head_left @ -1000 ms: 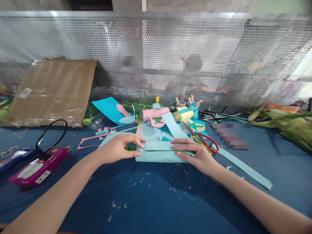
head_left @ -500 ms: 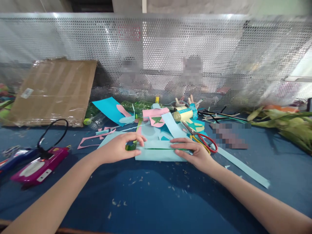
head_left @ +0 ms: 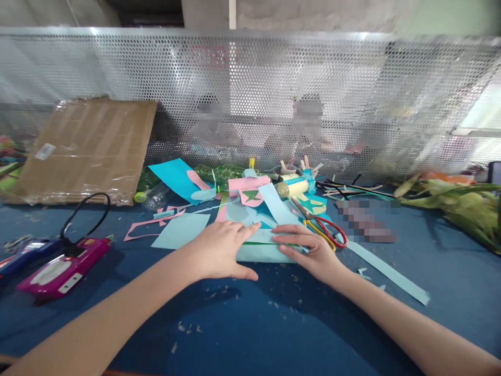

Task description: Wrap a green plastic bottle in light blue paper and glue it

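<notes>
A light blue sheet of paper (head_left: 266,254) lies near the middle of the table, with a thin green line showing along it. My left hand (head_left: 219,250) rests over the sheet's left part, fingers stretched out and thumb apart, hiding that end. On the right part lie the extended fingers of my right hand (head_left: 313,249). Just behind the right hand is a pair of scissors (head_left: 323,223) with one red and one yellow handle. Beyond the sheet are a pink paper roll (head_left: 249,184) and a light blue paper strip (head_left: 276,203).
A purple power strip (head_left: 64,271) with a black cable sits at left, before a leaning cardboard sheet (head_left: 86,151). A cream roll (head_left: 291,187), green plastic bottles (head_left: 219,172) and a long blue strip (head_left: 391,274) lie around. Corn husks (head_left: 450,203) are at right. A perforated metal screen (head_left: 266,78) stands behind.
My left hand has moved right and spread flat over the light blue sheet, where it was by the left edge with fingers curled. My right hand has stayed nearly in place.
</notes>
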`<state>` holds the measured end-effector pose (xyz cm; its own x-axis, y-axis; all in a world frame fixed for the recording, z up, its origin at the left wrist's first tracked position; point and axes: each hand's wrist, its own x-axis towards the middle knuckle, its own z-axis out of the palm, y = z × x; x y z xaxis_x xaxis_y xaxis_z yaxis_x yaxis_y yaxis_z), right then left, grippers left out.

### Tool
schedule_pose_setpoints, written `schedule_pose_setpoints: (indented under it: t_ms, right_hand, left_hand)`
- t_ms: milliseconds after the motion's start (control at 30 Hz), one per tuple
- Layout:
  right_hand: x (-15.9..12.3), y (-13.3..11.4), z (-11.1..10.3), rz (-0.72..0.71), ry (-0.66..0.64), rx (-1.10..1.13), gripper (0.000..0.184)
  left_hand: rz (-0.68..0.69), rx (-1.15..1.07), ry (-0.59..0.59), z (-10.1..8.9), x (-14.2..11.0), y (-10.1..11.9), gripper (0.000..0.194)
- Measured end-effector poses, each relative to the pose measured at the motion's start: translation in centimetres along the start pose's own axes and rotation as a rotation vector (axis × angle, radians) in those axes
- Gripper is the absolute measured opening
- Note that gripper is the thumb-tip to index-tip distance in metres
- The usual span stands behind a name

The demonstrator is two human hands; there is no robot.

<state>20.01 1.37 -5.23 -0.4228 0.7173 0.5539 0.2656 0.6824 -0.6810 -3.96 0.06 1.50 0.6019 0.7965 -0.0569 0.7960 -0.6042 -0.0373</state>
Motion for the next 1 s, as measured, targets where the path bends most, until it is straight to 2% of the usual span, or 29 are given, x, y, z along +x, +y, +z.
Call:
schedule_pose_setpoints:
  t_ms: [67,133,200,333,400,567,633,800,1000]
  right_hand:
    - [0.0,0.0,-0.1,-0.015,-0.009,-0.009,0.02]
    - [0.0,-0.1,-0.3,-0.008,-0.035,-0.002,0.021]
    - [0.0,-0.1,-0.7,0.027,-0.054,0.027,0.028]
    - [0.1,-0.2,-1.7,0.098,-0.074,0.145,0.073]
    - [0.1,-0.4,-1.9,0.131,-0.098,0.174,0.081]
    - [0.4,-1.2,-1.8,0.242,-0.117,0.168,0.056]
    - [0.4,-1.5,-1.6,0.272,-0.115,0.221,0.051]
    - [0.3,-1.5,-1.0,0.274,-0.105,0.276,0.05]
    - [0.1,-0.3,-0.5,0.204,-0.13,0.218,0.029]
  left_hand:
    - [0.011,0.051,0.074,1.1,0.1,0.0,0.089]
    - [0.048,0.083,0.166,1.9,0.0,-0.4,0.073]
    - [0.084,0.075,0.207,2.2,0.0,-0.8,0.066]
    - [0.063,-0.004,0.164,1.1,-0.2,-1.3,0.068]
    - [0.047,-0.033,0.125,0.5,-0.3,-1.2,0.07]
    - [-0.012,-0.072,0.091,0.1,-0.7,-1.0,0.078]
    - [-0.022,-0.094,0.1,0.2,-0.9,-0.9,0.081]
    - [-0.028,-0.129,0.172,0.7,-1.2,-0.9,0.062]
    - [-0.025,-0.085,0.256,1.4,-1.1,-1.3,0.053]
